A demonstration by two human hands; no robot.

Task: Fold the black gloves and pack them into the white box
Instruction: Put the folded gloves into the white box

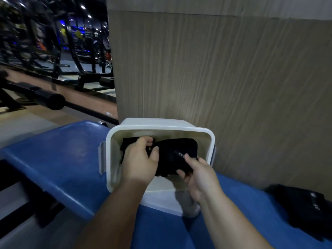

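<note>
Head view: I see the left hand [140, 159] and right hand [199, 175] both pinching a folded black glove [172, 151] inside the white box [161, 125], which is tipped toward me. A second black glove [301, 203] lies right of the box on the blue tabletop [62, 159].

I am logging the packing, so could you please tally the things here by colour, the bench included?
White: 1, the box
Blue: 1, the padded bench
Black: 2, the glove bundle in the box and the glove pile on the bench
Total: 4
</note>
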